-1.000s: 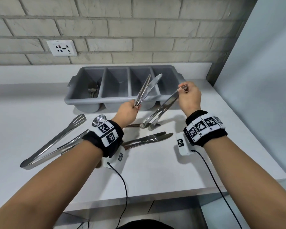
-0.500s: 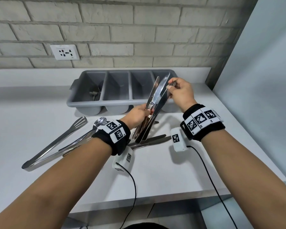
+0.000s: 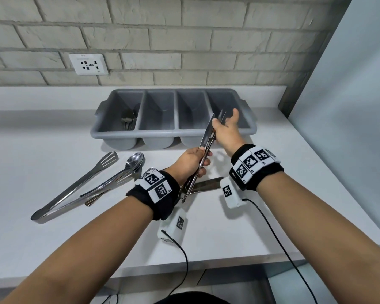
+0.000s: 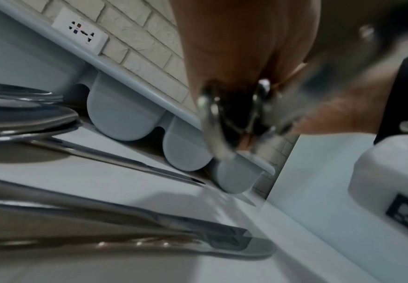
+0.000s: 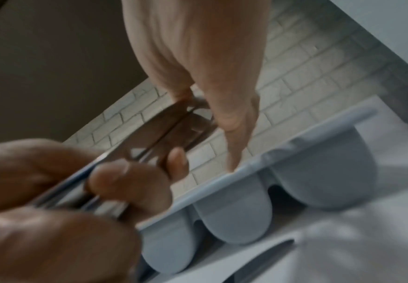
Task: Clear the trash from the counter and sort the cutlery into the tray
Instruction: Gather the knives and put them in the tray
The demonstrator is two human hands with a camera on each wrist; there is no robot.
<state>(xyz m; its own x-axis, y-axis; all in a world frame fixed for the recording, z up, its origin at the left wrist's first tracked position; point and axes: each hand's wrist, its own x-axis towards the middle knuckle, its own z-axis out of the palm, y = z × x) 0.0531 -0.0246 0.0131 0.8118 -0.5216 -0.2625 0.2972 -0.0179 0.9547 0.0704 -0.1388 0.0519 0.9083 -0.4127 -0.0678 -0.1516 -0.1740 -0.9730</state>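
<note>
The left hand (image 3: 190,162) curls its fingers round a bundle of table knives (image 3: 204,145), held tilted above the counter (image 3: 250,227) just in front of the grey four-compartment cutlery tray (image 3: 173,133). The right hand (image 3: 227,126) has its fingers spread and relaxed, touching the bundle's upper tips and gripping nothing. The tray stands against the counter's back edge, with spoons (image 3: 127,121) in its leftmost compartment. Tongs (image 3: 75,189) and a large spoon (image 3: 135,161) lie toward the counter's left; more knives (image 3: 206,185) lie flat under the wrists.
</note>
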